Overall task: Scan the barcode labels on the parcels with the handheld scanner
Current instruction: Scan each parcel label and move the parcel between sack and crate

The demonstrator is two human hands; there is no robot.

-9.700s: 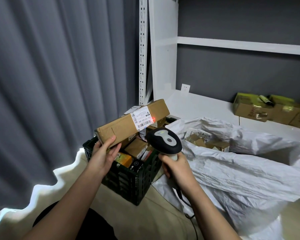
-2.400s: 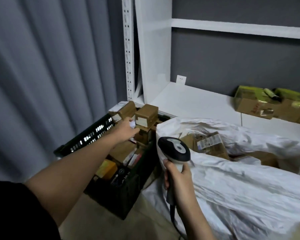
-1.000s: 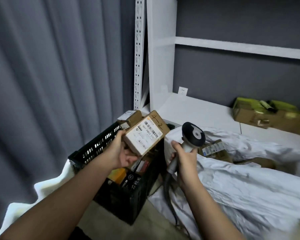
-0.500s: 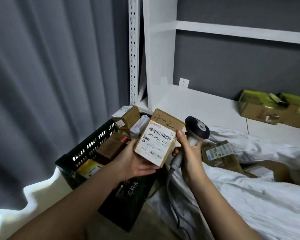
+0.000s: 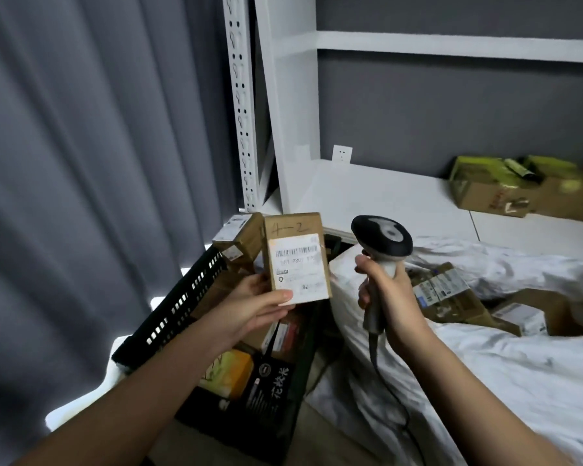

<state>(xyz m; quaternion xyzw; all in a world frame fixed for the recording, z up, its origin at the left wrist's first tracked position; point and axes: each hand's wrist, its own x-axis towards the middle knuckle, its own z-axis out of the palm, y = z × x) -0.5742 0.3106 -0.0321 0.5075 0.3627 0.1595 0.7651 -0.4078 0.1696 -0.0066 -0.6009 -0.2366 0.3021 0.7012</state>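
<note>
A small cardboard parcel (image 5: 295, 253) is held upright by the left hand (image 5: 254, 306), gripped at its lower edge with the thumb laid across the white barcode label (image 5: 298, 269), which faces the camera. The handheld scanner (image 5: 381, 250) is gripped by its handle in the right hand (image 5: 389, 297), just beside the parcel, its cable trailing down. Below the parcel a black crate (image 5: 182, 307) filled with more boxes is seen; to the right, parcels are lying in a white sack (image 5: 485, 364)
</note>
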